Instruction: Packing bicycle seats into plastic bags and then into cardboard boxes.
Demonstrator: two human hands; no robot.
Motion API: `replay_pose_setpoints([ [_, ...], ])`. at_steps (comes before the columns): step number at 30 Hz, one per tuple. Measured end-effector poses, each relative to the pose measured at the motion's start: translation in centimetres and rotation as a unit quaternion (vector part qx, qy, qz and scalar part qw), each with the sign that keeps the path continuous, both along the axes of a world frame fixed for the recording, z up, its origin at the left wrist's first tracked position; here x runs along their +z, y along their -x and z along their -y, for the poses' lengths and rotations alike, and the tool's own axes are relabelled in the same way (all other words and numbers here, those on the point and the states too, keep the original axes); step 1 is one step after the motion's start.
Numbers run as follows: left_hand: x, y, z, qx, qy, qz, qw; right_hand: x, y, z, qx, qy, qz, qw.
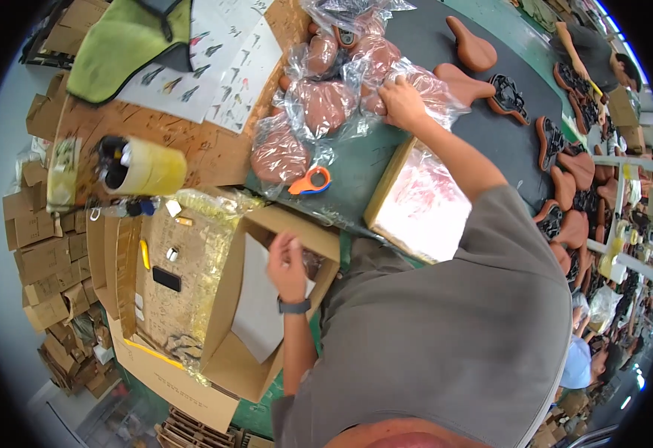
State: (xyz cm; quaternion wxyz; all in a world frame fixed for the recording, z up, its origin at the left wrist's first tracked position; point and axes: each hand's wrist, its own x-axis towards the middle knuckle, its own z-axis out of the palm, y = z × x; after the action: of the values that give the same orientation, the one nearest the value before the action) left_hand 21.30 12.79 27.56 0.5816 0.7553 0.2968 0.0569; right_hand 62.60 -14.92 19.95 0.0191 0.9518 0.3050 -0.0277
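**Bagged saddles at the packing bench — handling and orientation**

Nearest the wearer, an open cardboard box sits at the near edge of the green bench, with a pale sheet lying inside it. The left hand, a dark watch on its wrist, hovers over the box's far right corner; its fingers are loosely curled, and whether they pinch anything cannot be told.

Beyond the box, an orange tape dispenser lies on the bench, and to its right is a flat carton topped with glossy film. To the left, a roll of pale tape rests on a scribbled cardboard sheet.

Further out, the right hand reaches to the pile of bagged brown saddles, fingers closed down on the clear bag of the right-hand one.

Judgement on handling: each saddle looks like a stiff shell with a padded top, moderately light and not fragile. The loose film is slippery and crinkly — a grip on film alone may slide. It is better taken across the broad rear, through the bag.

Orientation: the gripped saddle's long axis appears to run left to right, its narrow end toward the right; the bag blurs the outline. Farthest off, unbagged saddles lie on a dark belt.
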Motion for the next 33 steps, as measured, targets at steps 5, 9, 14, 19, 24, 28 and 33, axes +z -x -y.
replay_pose_setpoints([
  [5, 4.7, -15.0, 10.5, 0.073, 0.685, -0.025, 0.724, 12.9, 9.7, 2.1, 0.148, -0.446, -0.039, 0.882],
  [9, 1.6, -15.9, 7.5, 0.236, 0.567, 0.096, 0.783, 9.9, 7.4, 6.9, 0.082, -0.458, -0.272, 0.843],
  [14, 6.4, -7.5, 1.3, 0.198, 0.636, 0.220, 0.712, -10.1, -4.5, 13.5, -0.241, -0.004, -0.205, 0.949],
  [19, 3.4, 8.7, -2.0, 0.099, 0.846, 0.396, 0.344, -12.3, -7.2, 12.0, -0.205, 0.058, -0.190, 0.958],
  [24, 0.6, 27.1, -8.0, 0.203, 0.555, 0.136, 0.795, 2.0, 5.0, 10.5, -0.213, -0.460, -0.436, 0.744],
  [28, -12.2, 53.6, -13.9, 0.246, 0.008, -0.161, 0.956, 4.1, 16.1, 2.6, -0.283, -0.382, -0.630, 0.614],
  [33, -15.6, 60.3, -31.7, 0.024, -0.342, -0.415, 0.843, -3.0, 42.5, -25.5, -0.243, -0.049, -0.832, 0.496],
])
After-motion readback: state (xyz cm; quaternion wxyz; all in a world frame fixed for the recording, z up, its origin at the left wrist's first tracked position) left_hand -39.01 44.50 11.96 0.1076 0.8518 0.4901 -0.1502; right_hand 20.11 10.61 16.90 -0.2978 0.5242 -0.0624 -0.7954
